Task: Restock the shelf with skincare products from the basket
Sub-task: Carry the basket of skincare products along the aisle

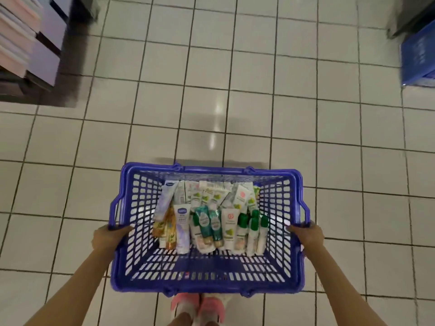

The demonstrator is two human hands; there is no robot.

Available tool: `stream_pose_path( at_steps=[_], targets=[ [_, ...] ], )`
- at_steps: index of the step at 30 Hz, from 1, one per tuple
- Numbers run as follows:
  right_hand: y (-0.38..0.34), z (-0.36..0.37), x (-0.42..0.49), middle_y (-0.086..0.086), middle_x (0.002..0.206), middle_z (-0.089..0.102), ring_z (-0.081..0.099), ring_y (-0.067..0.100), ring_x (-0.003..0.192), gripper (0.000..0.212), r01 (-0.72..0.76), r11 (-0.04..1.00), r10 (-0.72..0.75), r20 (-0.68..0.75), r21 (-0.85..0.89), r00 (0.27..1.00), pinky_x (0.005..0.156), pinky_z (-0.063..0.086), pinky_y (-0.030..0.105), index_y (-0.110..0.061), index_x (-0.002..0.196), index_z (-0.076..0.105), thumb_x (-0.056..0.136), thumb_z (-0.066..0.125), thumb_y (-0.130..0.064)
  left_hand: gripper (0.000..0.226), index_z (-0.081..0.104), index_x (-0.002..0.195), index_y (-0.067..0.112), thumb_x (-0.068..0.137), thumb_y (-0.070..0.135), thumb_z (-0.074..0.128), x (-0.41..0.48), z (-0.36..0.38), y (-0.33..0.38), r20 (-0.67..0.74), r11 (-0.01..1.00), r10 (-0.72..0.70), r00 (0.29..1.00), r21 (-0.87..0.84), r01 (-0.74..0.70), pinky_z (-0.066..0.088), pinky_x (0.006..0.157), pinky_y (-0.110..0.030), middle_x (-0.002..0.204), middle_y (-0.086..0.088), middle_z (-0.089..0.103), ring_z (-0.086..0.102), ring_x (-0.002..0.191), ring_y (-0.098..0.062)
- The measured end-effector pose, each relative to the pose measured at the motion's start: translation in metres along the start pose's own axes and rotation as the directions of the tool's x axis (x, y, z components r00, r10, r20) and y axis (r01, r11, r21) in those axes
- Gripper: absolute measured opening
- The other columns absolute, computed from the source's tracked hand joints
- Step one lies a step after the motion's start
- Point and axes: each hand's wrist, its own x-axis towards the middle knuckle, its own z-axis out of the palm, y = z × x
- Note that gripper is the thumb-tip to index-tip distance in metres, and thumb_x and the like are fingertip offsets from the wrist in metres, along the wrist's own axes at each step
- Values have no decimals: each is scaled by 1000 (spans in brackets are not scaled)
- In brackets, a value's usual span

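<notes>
Two hands, one purple basket (207, 289), held level above a white tiled floor (235, 78).
Skincare products (229, 223) lie packed in the basket's far half: white and teal tubes, an orange one at its left side, green-capped bottles (253, 228) at its right. The near half of the basket's bottom shows bare mesh. The left hand (107, 238) has its fingers curled over the basket's left rim, and the right hand (306, 234) is wrapped over the right rim the same way, both at the near end of each side. Pink shoes (197, 304) show just below the basket's near rim. A shelf (28, 43) with pale pink and lilac boxes stands well beyond the basket to its far left, blurred. A blue crate (419, 60) sits well off to its far right.
</notes>
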Motion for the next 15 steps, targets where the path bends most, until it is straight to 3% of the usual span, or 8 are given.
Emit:
stream_pose_path(
  at_steps=[3,6,10,13,15],
  targets=[
    [-12,-27,-23,13,80,58,54,26,68,30,5,1000,-5,5,20,1000,63,44,34,-12,68,49,68,78,-4,33,62,90,-7,68,11,79,-25,-26,15,-18,999,46,999,26,-45,51,78,-48,87,-27,64,63,81,-42],
    [-40,-66,-66,13,81,58,54,26,72,25,61,998,-61,26,-3,998,64,44,34,-5,78,52,70,76,-5,31,61,85,-4,70,17,78,-69,-66,46,-8,991,104,995,85,-103,50,74,-46,81,-24,62,60,73,-37],
    [-78,-129,-138,11,81,56,53,24,76,23,180,979,-180,11,-96,984,61,39,28,-3,83,53,75,73,-10,34,64,88,-6,72,20,76,-139,-128,84,-12,981,162,987,111,-160,51,57,-29,79,-24,63,62,77,-39],
    [-106,-183,-197,21,93,58,57,34,89,34,235,955,-238,7,-182,971,67,39,32,4,94,52,78,71,-20,41,64,97,-7,72,23,77,-203,-178,112,-34,981,165,986,110,-160,51,80,-43,97,-30,65,62,90,-42],
    [-120,-216,-235,25,98,60,58,37,92,37,265,940,-275,-17,-212,961,67,39,34,5,95,53,78,71,-23,45,62,103,-8,72,21,76,-243,-208,128,-41,982,179,983,74,-175,51,84,-46,104,-30,64,62,94,-41]
  ],
)
